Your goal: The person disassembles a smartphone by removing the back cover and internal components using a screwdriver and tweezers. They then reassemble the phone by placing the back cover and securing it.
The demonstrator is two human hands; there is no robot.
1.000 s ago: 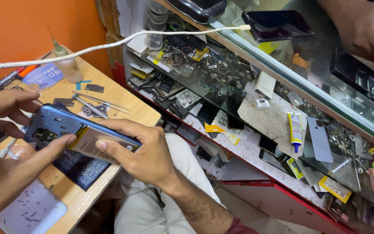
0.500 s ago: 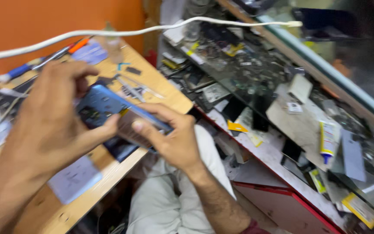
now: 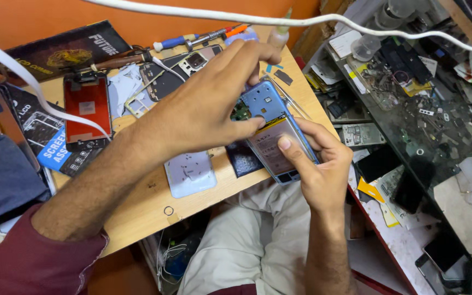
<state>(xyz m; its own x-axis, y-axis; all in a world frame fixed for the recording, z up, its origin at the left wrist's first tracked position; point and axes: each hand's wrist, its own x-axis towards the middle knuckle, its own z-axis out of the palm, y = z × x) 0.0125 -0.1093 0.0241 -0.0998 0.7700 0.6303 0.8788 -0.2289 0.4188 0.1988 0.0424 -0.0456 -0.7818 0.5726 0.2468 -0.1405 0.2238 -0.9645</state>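
Fingers [image 3: 293,155] of right hand [image 3: 320,175] grasp opened blue phone [image 3: 271,128] over tabletop [image 3: 143,210] edge; left hand [image 3: 208,106] pinches its top. White back cover [image 3: 189,173], red screen [image 3: 87,109] left of phone; white cable [image 3: 301,22] above.

A red phone screen [image 3: 87,107] lay flat on the wooden counter [image 3: 148,202], near a pale phone cover [image 3: 190,173]. A white cable [image 3: 323,22] hung across above. Screwdrivers [image 3: 203,38] lay at the counter's far edge.

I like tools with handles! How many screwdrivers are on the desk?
2 that I can see: a blue-handled screwdriver and an orange-handled screwdriver, both at the wooden desk's far edge. More may be hidden.
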